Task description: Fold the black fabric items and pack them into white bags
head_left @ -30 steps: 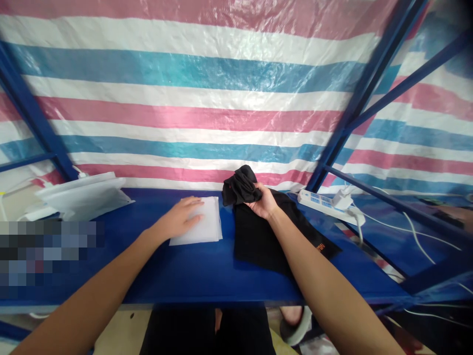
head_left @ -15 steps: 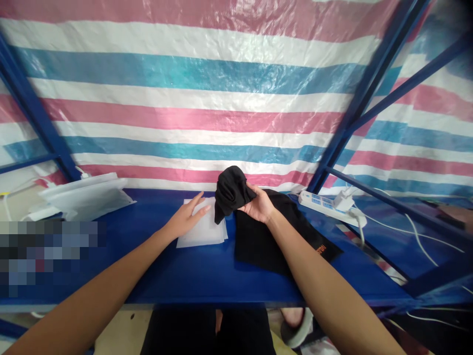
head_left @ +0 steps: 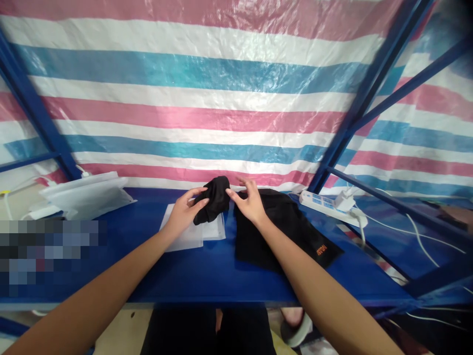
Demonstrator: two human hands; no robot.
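A bundled black cloth (head_left: 218, 196) is held above white translucent sheets (head_left: 185, 235) that lie on the blue table. My left hand (head_left: 185, 209) grips the bundle's left side between thumb and fingers. At its right side is my right hand (head_left: 251, 201), fingers apart, the thumb tip touching or very near the cloth. Under my right forearm a larger black cloth (head_left: 258, 246) with small orange lettering lies flat on the table.
On the right, a white power strip (head_left: 328, 208) with plugs and cables lies by the blue frame (head_left: 342, 135). White plastic bags (head_left: 88, 195) stand at the back left. A striped sheet (head_left: 199, 118) hangs behind the blue table (head_left: 207, 281).
The bundled cloth has moved left and slightly down, passing from my right hand to my left hand. My right hand has opened. The white sheets have shifted left and spread apart.
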